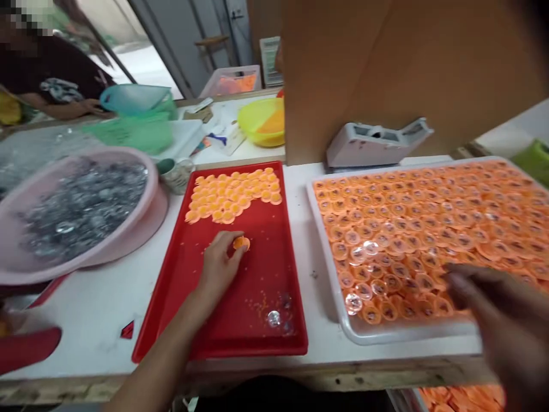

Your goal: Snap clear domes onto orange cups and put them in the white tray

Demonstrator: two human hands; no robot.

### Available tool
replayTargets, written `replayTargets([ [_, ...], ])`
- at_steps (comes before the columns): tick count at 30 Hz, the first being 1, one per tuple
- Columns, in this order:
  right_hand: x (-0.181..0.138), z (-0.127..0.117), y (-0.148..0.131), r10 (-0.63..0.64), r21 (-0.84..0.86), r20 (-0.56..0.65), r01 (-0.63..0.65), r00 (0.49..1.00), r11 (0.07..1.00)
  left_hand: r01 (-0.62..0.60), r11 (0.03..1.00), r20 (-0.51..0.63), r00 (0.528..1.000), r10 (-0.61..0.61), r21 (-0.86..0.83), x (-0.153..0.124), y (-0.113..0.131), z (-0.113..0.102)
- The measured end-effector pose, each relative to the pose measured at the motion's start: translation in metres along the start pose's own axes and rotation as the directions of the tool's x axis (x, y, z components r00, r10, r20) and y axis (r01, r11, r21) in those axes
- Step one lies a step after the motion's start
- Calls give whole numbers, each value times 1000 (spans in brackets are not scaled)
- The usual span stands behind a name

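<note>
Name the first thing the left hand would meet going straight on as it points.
Probably the rightmost orange discs on the red tray: the left hand, pinching an orange piece, points up and right in the picture toward them. Its height is unclear; it might pass above.

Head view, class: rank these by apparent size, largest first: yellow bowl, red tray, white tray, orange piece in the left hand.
1. White tray, though cut off by the right edge
2. Red tray
3. Yellow bowl, farther from the camera
4. Orange piece
</note>
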State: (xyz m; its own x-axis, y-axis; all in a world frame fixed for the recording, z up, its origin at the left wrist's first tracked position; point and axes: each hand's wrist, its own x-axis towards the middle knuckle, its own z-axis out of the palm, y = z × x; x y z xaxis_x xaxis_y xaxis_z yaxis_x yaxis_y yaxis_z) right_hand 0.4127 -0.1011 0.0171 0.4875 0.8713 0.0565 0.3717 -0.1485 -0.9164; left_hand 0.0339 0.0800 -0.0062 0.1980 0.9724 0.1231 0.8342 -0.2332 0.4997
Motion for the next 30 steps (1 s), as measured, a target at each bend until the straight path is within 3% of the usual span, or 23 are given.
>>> replayTargets([
  [1, -17, 27, -14, -37, -114, -20, 34, 999, 993, -3, 1000, 5, 1000, 3, -25, -14, -3, -6],
  [2, -32, 56, -29, -101, -141, 157, 123, 982, 982, -5, 998, 7, 1000, 6, -60, -27, -6, -12],
  [3, -45, 87, -42, -198, -112, 340, 249, 919, 962, -1, 995, 6, 1000, 2, -103, -39, -9, -17],
  [5, -60, 144, -63, -302, -182, 522, 450, 798, 874, 27, 979, 5, 1000, -27, -201, -59, -17, -25],
  [7, -63, 185, -73, -283, -373, 610, 583, 740, 722, 67, 953, 14, 998, -66, -296, -74, -25, -29],
  [9, -60, 206, -74, -214, -522, 664, 649, 717, 554, 96, 916, 34, 995, -90, -390, -85, -31, -31],
  [12, -57, 211, -71, -162, -571, 710, 695, 685, 436, 139, 838, 85, 990, -111, -527, -96, -35, -31],
  [19, -60, 212, -75, -139, -565, 745, 727, 653, 389, 158, 735, 179, 983, -51, -660, -100, -32, -24],
  [30, -72, 203, -59, -216, -427, 747, 703, 629, 569, 195, 638, 203, 977, -61, -745, -97, -24, -27],
])
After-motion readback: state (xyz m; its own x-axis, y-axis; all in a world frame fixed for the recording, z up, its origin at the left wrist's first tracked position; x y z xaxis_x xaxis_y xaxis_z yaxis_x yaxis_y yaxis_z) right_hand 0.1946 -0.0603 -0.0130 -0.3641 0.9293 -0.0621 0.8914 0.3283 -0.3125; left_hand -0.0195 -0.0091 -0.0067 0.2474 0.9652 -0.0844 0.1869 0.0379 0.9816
